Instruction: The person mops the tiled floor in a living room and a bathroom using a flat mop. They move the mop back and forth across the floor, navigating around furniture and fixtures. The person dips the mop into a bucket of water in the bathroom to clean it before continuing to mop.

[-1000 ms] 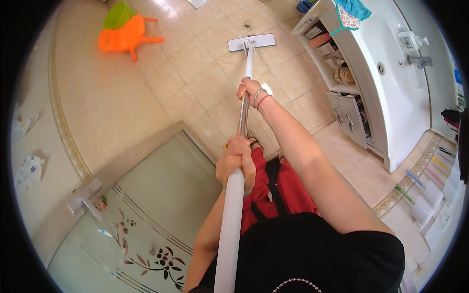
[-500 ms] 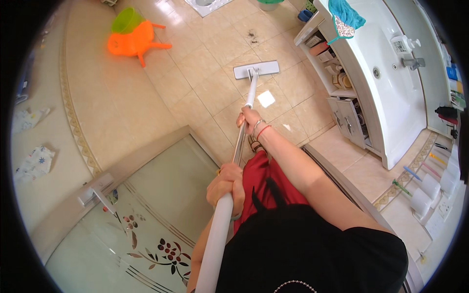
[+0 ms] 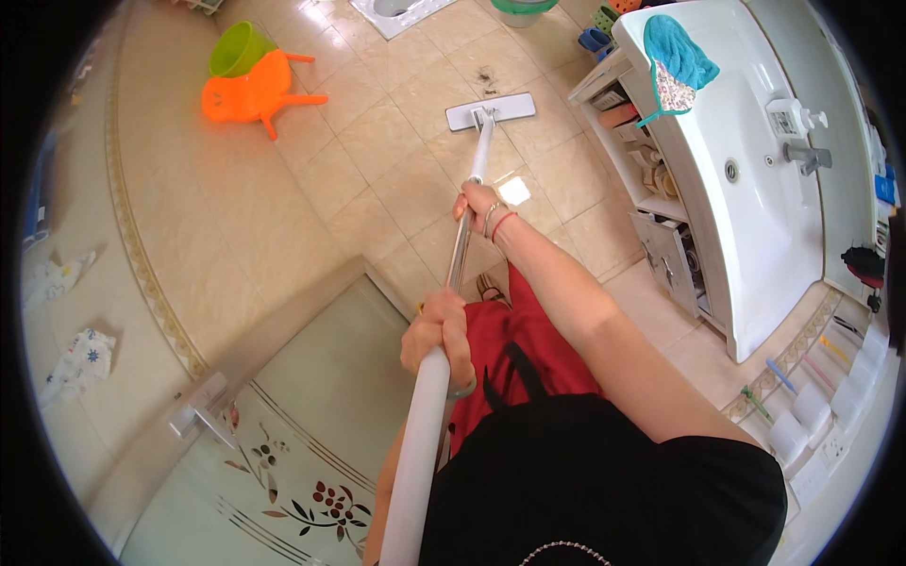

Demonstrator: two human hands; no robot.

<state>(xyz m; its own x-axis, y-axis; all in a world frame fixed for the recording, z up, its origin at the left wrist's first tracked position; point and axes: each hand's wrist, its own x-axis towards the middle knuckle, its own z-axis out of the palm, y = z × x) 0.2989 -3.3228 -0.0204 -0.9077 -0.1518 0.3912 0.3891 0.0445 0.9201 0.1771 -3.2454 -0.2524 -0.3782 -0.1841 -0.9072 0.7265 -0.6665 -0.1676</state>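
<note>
My two hands are wrapped around the long handle of a flat mop (image 3: pixel 412 462). Lower on the pole, near my waist, is my left hand (image 3: pixel 439 335), closed around it. Farther along, my right hand (image 3: pixel 479 201) grips the pole close to where the metal section meets the white lower part. The flat rectangular mop head (image 3: pixel 514 108) lies on the tiled floor (image 3: pixel 377 132). Just beyond it sits a small dark tangle, perhaps hair (image 3: pixel 486 79).
A frosted glass door (image 3: pixel 311 396) stands open at the left. An orange chair (image 3: pixel 250 90) and a green bucket (image 3: pixel 239 49) are at the far left. On the right is a white washbasin cabinet (image 3: pixel 703 217) with a teal cloth (image 3: pixel 681 52). A squat toilet (image 3: pixel 396 11) lies ahead.
The mop head has slid forward along the floor, closer to the dark tangle. Both hands keep their hold on the pole, and the view has shifted slightly.
</note>
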